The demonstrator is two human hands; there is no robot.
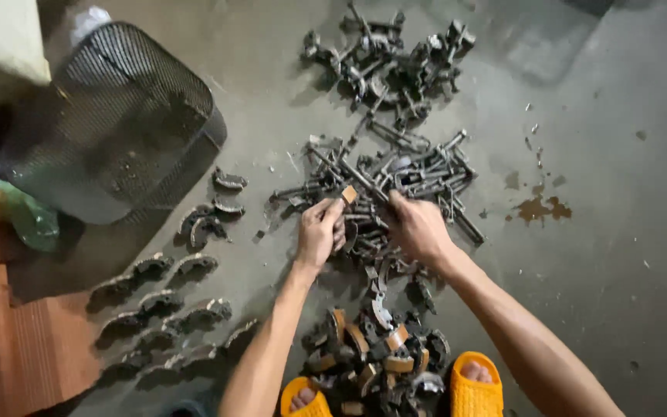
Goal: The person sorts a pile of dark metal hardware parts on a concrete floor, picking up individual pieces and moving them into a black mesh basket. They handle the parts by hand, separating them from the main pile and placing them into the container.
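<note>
Concrete floor (619,255) is littered with metal parts. A brown-faced brake shoe (348,194) is pinched in the left hand (319,232), above the rod pile (395,174); right hand (418,228) is clenched on a rod there. Rod best freed slowly, to avoid snagging.

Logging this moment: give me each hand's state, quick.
Left hand: closed on a curved brake shoe.
Right hand: down in the metal parts pile; grip cannot be told.
</note>
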